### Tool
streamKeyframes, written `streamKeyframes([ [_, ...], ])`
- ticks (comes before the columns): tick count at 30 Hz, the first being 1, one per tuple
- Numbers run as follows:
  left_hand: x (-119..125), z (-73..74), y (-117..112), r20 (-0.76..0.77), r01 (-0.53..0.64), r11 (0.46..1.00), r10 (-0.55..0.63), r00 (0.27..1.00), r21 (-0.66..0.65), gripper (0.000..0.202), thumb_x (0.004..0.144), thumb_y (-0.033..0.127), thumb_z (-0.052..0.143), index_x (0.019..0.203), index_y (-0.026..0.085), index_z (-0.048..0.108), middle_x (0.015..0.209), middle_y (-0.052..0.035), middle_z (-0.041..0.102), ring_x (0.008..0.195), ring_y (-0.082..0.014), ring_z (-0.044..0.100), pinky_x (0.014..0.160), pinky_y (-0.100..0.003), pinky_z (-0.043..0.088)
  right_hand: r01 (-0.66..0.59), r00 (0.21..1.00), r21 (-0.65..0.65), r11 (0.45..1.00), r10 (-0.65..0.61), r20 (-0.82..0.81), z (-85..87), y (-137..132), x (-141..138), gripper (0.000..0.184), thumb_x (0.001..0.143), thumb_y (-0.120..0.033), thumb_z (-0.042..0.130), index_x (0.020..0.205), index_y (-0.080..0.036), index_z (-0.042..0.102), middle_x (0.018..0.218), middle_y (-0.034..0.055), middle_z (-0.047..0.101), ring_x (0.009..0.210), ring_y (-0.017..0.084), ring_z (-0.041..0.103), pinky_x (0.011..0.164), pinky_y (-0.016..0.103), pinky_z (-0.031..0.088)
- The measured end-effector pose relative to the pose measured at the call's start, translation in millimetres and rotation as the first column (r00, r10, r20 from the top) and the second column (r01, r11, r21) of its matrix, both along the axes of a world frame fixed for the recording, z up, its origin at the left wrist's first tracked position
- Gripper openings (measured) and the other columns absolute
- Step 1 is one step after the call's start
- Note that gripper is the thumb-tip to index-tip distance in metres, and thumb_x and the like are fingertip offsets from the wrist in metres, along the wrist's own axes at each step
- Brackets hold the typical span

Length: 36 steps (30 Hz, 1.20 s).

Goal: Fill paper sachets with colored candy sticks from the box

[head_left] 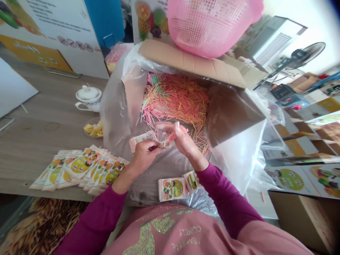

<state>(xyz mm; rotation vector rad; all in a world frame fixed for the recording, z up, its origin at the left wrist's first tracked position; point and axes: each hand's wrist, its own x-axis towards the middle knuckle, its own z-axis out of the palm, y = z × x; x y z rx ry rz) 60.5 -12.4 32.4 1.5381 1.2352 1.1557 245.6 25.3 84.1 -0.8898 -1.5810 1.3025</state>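
Brown wood makes up the worktop [39, 127], which runs off to 9 o'clock. At 12 o'clock sits a big cardboard box [191, 62] lined with a clear plastic bag [117, 102]. It is full of a pile of thin sticks [176, 99] in pink, yellow and green. A pink basket [209, 24] rests on the top of the box.

Both hands meet in the middle, just in front of the pile. The left hand [145, 156] is curled and pinches a small packet [142, 139] by its end. The right hand [183, 140] is pressed around a few pink sticks [176, 134], and their tips touch the mouth of the packet.

At 8 o'clock many flat packets [79, 170] lie spread like a fan on the worktop. Two more packets [172, 188] lie at 6 o'clock, near the body. A white pot [89, 96] and a dish of yellow snacks [94, 129] stand at 10 o'clock.

I think the sticks could slip out and drop onto the bag if the right hand lets go too early. The packet mouth could fold or tear if the sticks go in crooked. The two packets at 6 o'clock look close to the edge and could slide off if an arm bumps them.
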Motion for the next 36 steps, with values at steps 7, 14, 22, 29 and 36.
streamKeyframes([
  [7,0,-1.4,-2,0.067,0.003,0.999,0.000,0.998,-0.046,0.015,0.075,0.036,0.089,0.076,0.022,0.083,0.070,0.0012,0.075,0.063,-0.0139,0.062,0.062,-0.027,0.052,0.023,0.999,0.058,0.998,-0.026,0.045,1.4,-14,-3,0.079,0.107,-0.085,0.033,0.120,-0.031,0.089,0.144,0.0070,0.075,0.147,0.030,0.062,0.127,0.047,0.046],
  [14,5,-6.7,-3,0.093,0.030,0.996,-0.022,0.995,-0.084,0.018,0.077,0.038,0.087,0.071,0.022,0.080,0.068,0.0009,0.073,0.065,-0.0149,0.061,0.064,-0.028,0.049,-0.071,0.973,0.038,0.997,0.060,0.222,-8.2,-17,6,0.071,0.100,-0.087,0.052,0.126,-0.031,0.086,0.139,0.0080,0.079,0.144,0.033,0.064,0.130,0.052,0.042],
  [22,40,1.3,23,0.374,0.171,0.961,-0.079,0.924,-0.218,0.026,0.076,0.043,0.090,0.082,0.020,0.082,0.070,0.0016,0.072,0.065,-0.0141,0.061,0.066,-0.029,0.051,0.149,0.980,-0.035,0.988,-0.152,-0.132,-12.5,-10,9,0.074,0.101,-0.077,0.059,0.159,-0.031,0.061,0.147,0.0110,0.072,0.136,0.030,0.067,0.112,0.048,0.057],
  [29,61,5.9,45,0.384,0.145,0.976,-0.072,0.921,-0.164,0.023,0.088,0.042,0.081,0.084,0.018,0.080,0.080,-0.0013,0.077,0.079,-0.0181,0.070,0.076,-0.031,0.058,0.319,0.947,0.018,0.948,-0.320,0.033,-23.9,-2,47,0.042,0.091,-0.053,0.081,0.122,-0.025,0.078,0.109,0.0068,0.081,0.095,0.024,0.073,0.088,0.038,0.060],
  [36,30,10.7,-31,-0.005,0.034,0.993,-0.035,0.999,-0.110,0.015,0.091,0.032,0.077,0.082,0.021,0.078,0.082,-0.0026,0.077,0.079,-0.0191,0.068,0.075,-0.031,0.053,0.034,0.972,0.024,0.999,-0.039,0.230,-31.5,-41,44,0.010,0.091,-0.037,0.082,0.091,-0.027,0.085,0.084,0.0040,0.081,0.079,0.025,0.075,0.076,0.037,0.060],
])
